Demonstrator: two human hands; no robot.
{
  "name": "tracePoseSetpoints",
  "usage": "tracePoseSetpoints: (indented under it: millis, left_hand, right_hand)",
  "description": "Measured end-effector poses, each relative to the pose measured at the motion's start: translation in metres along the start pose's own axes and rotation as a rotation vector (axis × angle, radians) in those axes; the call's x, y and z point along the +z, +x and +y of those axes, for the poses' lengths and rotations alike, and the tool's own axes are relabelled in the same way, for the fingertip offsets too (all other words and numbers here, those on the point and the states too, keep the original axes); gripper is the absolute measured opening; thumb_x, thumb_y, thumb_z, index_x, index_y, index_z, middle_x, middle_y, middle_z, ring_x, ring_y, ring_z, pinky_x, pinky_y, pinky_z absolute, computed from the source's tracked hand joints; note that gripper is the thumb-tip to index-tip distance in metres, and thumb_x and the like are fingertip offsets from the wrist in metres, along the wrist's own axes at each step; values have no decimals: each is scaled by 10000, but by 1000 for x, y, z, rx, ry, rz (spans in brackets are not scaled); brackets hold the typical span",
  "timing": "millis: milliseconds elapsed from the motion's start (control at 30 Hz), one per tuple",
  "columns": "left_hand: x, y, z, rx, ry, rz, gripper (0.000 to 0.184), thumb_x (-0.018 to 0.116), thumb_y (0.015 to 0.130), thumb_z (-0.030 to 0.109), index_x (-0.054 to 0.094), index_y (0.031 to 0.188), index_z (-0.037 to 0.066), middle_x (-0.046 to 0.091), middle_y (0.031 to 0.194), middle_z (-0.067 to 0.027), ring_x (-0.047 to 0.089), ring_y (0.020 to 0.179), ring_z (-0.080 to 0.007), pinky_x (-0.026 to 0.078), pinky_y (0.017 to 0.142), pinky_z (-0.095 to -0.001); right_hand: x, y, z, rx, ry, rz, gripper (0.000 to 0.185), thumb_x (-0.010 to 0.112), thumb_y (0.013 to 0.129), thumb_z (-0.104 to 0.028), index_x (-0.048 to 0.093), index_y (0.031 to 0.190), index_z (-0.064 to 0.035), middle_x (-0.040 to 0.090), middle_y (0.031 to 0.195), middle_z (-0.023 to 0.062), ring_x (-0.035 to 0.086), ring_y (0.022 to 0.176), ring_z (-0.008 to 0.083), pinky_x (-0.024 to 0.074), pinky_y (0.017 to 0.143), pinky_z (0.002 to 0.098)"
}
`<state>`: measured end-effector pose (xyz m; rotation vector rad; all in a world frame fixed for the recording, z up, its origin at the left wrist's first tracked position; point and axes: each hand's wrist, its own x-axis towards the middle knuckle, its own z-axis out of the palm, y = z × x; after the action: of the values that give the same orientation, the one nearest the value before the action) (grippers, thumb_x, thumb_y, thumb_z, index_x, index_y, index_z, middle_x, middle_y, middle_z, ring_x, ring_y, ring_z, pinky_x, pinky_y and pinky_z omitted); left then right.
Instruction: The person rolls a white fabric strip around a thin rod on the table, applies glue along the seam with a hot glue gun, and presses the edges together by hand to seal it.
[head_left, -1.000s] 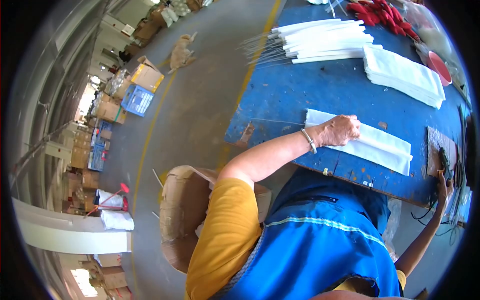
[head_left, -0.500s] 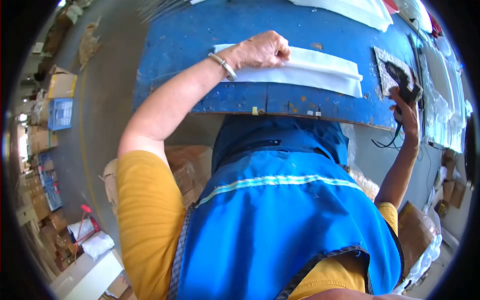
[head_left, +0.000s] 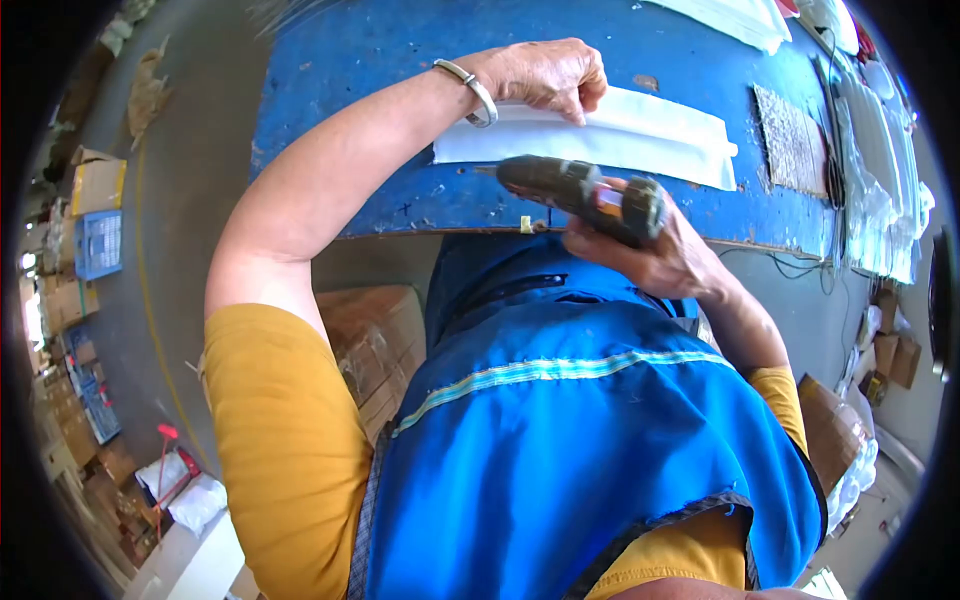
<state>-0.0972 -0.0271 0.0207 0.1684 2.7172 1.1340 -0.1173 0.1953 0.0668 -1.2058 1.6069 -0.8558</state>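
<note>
- Cloth (head_left: 655, 152) lies spread on the bench (head_left: 350, 50), seemingly part-folded lengthwise.
- Left hand (head_left: 548, 80): fingers curled at the cloth, grip unclear.
- Right hand (head_left: 665, 262): fingers closed round a tool (head_left: 550, 183) by the cloth's near edge.

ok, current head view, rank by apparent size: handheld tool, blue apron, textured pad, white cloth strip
Blue apron
White cloth strip, partly covered
Unsure: handheld tool and textured pad look close; the tool seems nearer the camera
</note>
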Motion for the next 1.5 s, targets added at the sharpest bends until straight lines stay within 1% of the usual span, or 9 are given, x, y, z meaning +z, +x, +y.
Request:
tracePoseSetpoints:
  millis: [367,467,567,667,967,1067,1233,1333,1500]
  left_hand:
    - [0,-2,-2,63,8,39,174,763,640,98,707,785,18,656,703,-111,601,627,-189,486,584,-294]
    - [1,-2,-4,71,3,50,167,761,641,93,706,779,17,651,696,-112,599,620,-190,485,576,-296]
    - [1,-3,-3,69,-12,53,157,754,643,88,706,775,17,649,692,-113,596,611,-190,484,566,-295]
    - [0,-7,0,67,-21,56,153,750,643,88,707,773,20,649,692,-114,592,602,-187,481,555,-293]
    - [2,-5,-5,68,-44,65,191,769,623,130,701,766,22,644,674,-107,589,607,-182,480,568,-290]
    - [3,-5,-6,84,-37,76,190,762,633,135,696,766,17,645,678,-108,592,619,-183,482,579,-296]
    - [4,-3,-8,65,-67,51,183,751,664,139,689,782,14,649,695,-111,600,638,-185,481,592,-299]
    - [5,-2,-11,68,-55,67,206,765,665,137,681,795,1,641,686,-110,596,637,-183,482,599,-301]
    - [4,-3,-9,54,-58,42,209,771,708,116,669,818,-30,645,728,-99,599,684,-170,492,672,-282]
  right_hand:
    - [18,44,-5,-38,-79,-3,382,684,828,-261,587,1090,-1,636,915,143,576,785,245,478,734,368]
    - [22,48,-2,-94,-79,26,253,686,855,-236,597,946,-17,580,725,26,514,679,110,447,635,277]
    - [21,50,-3,-78,-92,17,252,682,857,-243,599,934,-18,580,713,27,518,673,112,450,636,282]
    - [19,50,-5,-27,-120,-17,407,671,837,-287,588,1117,-3,650,940,162,607,831,268,481,754,383]
    - [5,42,-3,62,-198,-35,446,665,837,-344,596,1118,-5,651,911,186,608,799,293,483,747,392]
    - [-1,34,9,106,-305,21,449,663,840,-353,598,1119,-6,653,898,181,608,792,295,483,742,388]
    - [-15,19,4,88,-248,34,436,670,843,-335,599,1110,2,645,866,142,568,751,214,476,731,347]
    - [-25,9,0,175,-270,37,428,674,842,-318,598,1120,-2,642,868,135,565,761,209,474,736,345]
    - [-41,-15,4,207,-199,85,468,680,835,-307,573,1180,-9,645,971,128,573,824,196,476,781,324]
